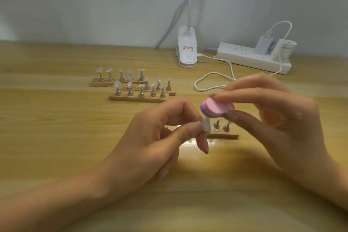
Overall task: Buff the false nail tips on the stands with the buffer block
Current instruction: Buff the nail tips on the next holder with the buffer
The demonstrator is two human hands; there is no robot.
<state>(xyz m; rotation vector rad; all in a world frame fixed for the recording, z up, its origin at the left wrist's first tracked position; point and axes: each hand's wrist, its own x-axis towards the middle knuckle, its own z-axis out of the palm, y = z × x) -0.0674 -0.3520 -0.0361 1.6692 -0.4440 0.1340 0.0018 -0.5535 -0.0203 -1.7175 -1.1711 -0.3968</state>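
Note:
My left hand [160,133] pinches a clear false nail tip [205,124] between thumb and fingers, lifted above the table. My right hand [278,118] grips the pink and purple buffer block [218,108] between thumb and fingers, with its end just above the tip. Beneath both hands lies a wooden stand [224,135] with two metal holders [221,126] showing; the hands hide the rest of it. Three more wooden stands [135,98] with several nail tips on metal holders lie farther back at centre left.
A white clip lamp [187,51] stands at the back of the wooden table [56,118]. To its right lies a white power strip [252,57] with a charger plugged in. A white cable [212,79] loops on the table behind my right hand.

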